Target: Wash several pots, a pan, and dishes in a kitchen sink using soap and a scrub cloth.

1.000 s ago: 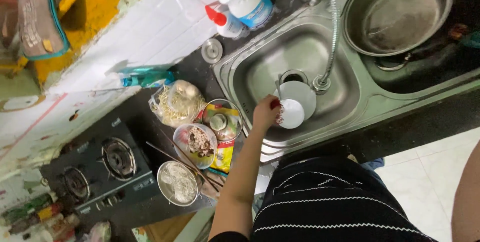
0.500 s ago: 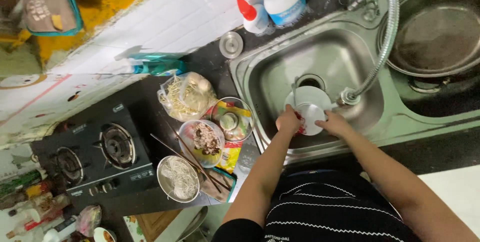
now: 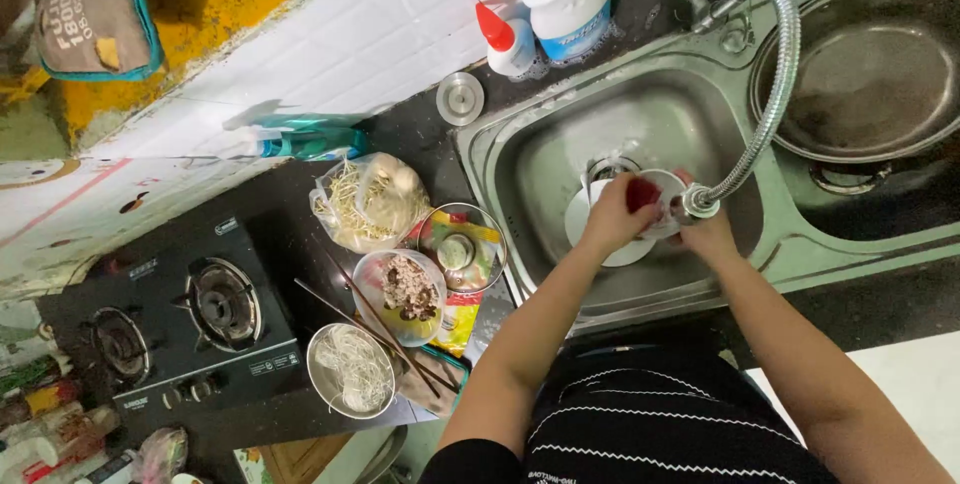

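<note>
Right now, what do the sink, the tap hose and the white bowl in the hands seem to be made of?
The sink looks like brushed stainless steel: grey, with a dull sheen. The tap hose seems to be flexible ribbed metal, shiny and finely ringed. The white bowl, held by the left hand and the right hand, looks smooth and glossy, perhaps ceramic or plastic; I cannot tell which.

- A second ago only the left hand [image 3: 612,216] was in the sink [image 3: 520,159], holding the white bowl [image 3: 600,229] by its rim — now the right hand [image 3: 708,234] has joined it, on the bowl's far side.
- Both hands have shifted the bowl under the end of the hose tap [image 3: 695,204]; earlier it sat beside the drain.
- A red thing [image 3: 642,194] now shows against the bowl between the hands — too small to tell what it is.
- The right forearm has come into view.
</note>
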